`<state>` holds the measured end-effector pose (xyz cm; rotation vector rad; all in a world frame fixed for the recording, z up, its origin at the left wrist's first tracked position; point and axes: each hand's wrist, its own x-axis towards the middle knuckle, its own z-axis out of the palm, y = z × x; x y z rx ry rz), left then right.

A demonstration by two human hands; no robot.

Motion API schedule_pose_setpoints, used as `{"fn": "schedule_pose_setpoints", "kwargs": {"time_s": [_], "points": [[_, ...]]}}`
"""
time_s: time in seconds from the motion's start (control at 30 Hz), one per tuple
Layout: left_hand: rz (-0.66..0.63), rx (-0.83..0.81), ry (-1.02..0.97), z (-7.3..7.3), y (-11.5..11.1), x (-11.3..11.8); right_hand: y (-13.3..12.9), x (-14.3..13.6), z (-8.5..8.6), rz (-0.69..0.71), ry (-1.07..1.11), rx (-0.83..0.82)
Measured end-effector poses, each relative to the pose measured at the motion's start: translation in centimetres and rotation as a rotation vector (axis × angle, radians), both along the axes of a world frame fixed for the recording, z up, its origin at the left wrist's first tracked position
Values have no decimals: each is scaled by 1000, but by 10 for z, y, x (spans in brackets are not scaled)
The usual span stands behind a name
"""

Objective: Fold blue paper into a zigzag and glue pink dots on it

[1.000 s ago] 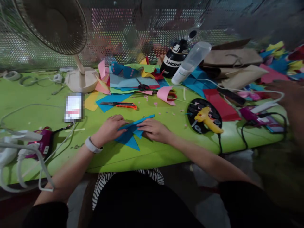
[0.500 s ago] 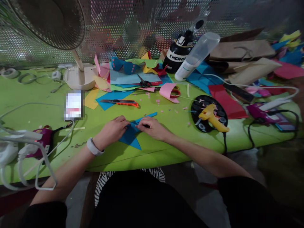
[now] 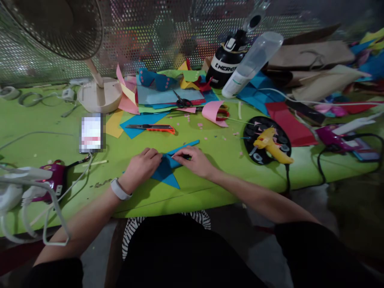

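Note:
A folded blue paper lies on the green table near its front edge, with one point toward me and a narrow strip reaching up to the right. My left hand is closed on its left part, fingertips pressed together at the paper's middle. From the right, my right hand pinches the paper with thumb and forefinger, close to the left fingertips. An orange utility knife rests beyond the hands, partly over another blue sheet.
A yellow glue gun sits on a black round tray at right. Behind are scissors, a black bottle, a clear bottle and paper scraps. A fan, phone and purple power strip stand left.
The camera view has shifted slightly. My right fingers have moved a little on the blue paper; my left hand still presses on it.

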<state>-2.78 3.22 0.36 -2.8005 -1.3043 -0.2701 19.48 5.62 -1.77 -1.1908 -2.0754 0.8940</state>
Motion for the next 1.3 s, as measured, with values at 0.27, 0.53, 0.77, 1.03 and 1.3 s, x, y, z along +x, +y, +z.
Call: {"fn": "schedule_pose_setpoints", "kwargs": {"time_s": [0.27, 0.53, 0.77, 1.03, 1.3], "points": [[16, 1, 10, 1, 0, -1, 1, 0, 1, 9, -15, -55], [23, -8, -6, 0, 1, -1, 2, -4, 1, -28, 42, -163], [-2, -19, 29, 4, -5, 0, 3, -6, -2, -52, 78, -143], [-43, -58, 130, 15, -21, 5, 5, -11, 0, -57, -45, -63], [39, -62, 81, 4, -45, 10, 5, -11, 1, -26, -63, -51]]}}
